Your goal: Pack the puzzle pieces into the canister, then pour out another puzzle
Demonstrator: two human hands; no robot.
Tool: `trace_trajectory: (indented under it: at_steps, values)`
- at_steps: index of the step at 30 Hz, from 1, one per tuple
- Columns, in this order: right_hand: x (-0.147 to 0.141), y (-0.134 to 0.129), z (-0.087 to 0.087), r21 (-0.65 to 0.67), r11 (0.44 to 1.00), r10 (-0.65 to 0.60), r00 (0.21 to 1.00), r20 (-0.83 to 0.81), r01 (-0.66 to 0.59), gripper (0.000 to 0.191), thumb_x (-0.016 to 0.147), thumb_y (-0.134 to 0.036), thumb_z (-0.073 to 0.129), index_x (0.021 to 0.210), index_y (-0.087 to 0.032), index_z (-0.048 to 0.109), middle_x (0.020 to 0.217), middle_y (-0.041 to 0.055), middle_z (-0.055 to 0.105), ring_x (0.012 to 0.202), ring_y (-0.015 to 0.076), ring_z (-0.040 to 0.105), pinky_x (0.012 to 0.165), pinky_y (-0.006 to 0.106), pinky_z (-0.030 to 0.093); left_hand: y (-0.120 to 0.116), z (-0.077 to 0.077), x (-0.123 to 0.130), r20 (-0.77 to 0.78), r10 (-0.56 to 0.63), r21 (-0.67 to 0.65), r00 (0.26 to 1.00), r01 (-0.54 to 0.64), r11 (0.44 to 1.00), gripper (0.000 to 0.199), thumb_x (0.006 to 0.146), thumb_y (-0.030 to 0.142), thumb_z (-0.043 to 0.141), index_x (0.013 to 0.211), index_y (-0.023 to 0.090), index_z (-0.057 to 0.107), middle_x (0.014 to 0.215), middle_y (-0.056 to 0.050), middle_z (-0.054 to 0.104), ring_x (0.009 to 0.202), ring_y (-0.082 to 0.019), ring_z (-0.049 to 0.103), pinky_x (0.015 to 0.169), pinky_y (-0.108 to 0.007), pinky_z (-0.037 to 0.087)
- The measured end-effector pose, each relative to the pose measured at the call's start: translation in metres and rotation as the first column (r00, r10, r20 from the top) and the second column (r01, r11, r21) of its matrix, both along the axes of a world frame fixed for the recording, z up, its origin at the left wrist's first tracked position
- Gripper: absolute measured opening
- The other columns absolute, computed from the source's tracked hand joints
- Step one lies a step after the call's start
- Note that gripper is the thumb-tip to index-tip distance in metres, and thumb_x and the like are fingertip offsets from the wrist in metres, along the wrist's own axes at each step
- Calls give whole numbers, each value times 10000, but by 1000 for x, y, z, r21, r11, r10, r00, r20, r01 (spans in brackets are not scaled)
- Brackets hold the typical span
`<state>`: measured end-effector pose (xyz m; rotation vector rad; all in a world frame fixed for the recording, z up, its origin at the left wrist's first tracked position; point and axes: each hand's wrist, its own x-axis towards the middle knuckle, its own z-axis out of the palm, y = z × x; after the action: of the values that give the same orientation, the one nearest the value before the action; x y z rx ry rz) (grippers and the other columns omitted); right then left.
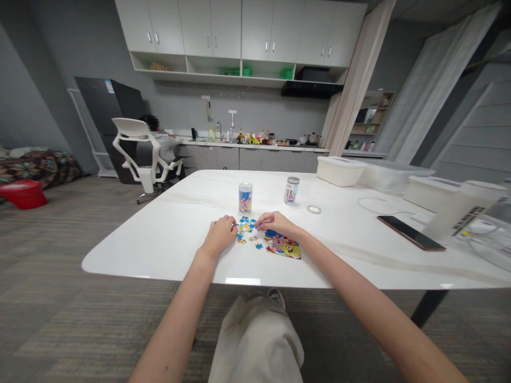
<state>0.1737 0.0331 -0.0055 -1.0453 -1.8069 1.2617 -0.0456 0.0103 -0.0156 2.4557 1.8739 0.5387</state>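
Loose jigsaw pieces (246, 227), mostly blue and yellow, lie in a small cluster on the white table. At the cluster's left side, my left hand (221, 234) is closed, its fingers curled, with a bit of blue piece at the fingertips. My right hand (277, 222) pinches at the right side of the cluster, a small piece at its fingertips partly hidden. Under the right wrist lies a colourful cartoon picture sheet (288, 247), partly covered. A single blue piece (259, 246) lies between the sheet and the cluster. Just behind stands a clear can with a cartoon print (245, 198).
A second can (291, 190) and a ring-shaped lid (314, 209) stand farther back. To the right are a phone (411, 232), a white tumbler (459, 213), cables and storage boxes (341, 171). Beyond the table, a person sits by a white chair (138, 154).
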Motion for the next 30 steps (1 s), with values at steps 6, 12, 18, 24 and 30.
trace_trajectory:
  at_steps: [6, 12, 18, 24, 30]
  values:
    - [0, 2, -2, -11, 999, -30, 999, -11, 30, 223, 688, -280, 779, 858, -155, 704, 694, 23, 723, 687, 154, 681, 683, 273, 546, 0, 1, 0, 16, -9, 6, 1000, 9, 1000, 227, 912, 213, 406, 1022, 190, 603, 1145, -80, 639, 1089, -232, 579, 964, -386, 399]
    - [0, 0, -1, -11, 1000, -19, 1000, -1, 19, 188, 674, -247, 770, 814, -151, 690, 750, 12, 719, 644, 120, 668, 624, 225, 523, 1, 0, -1, 19, -26, 14, 999, 25, 1000, 208, 904, 205, 421, 1011, 193, 599, 1140, -75, 638, 1091, -231, 574, 965, -378, 394]
    - [1, 3, -3, 11, 999, -42, 998, -36, 43, 230, 635, -245, 786, 826, -155, 696, 819, 28, 737, 744, 142, 683, 716, 263, 548, 0, 1, 0, 8, -13, 6, 1000, 13, 1000, 223, 898, 205, 426, 1034, 194, 602, 1142, -82, 634, 1089, -238, 572, 960, -380, 402]
    - [2, 5, -4, 115, 985, 124, 991, 50, -129, 251, 700, -262, 715, 928, -159, 715, 979, 45, 742, 939, 176, 673, 920, 343, 506, 0, 0, 2, -49, -72, 36, 996, 74, 997, 220, 908, 198, 426, 1035, 188, 604, 1127, -85, 628, 1078, -232, 573, 944, -364, 408]
    - [22, 5, 6, 438, 881, -16, 914, 406, -179, 157, 782, -235, 616, 891, -162, 704, 995, 63, 649, 863, 154, 600, 825, 301, 477, -2, 1, 3, -49, -66, 53, 997, 69, 996, 213, 916, 198, 425, 1045, 177, 593, 1129, -84, 621, 1056, -233, 578, 929, -364, 410]
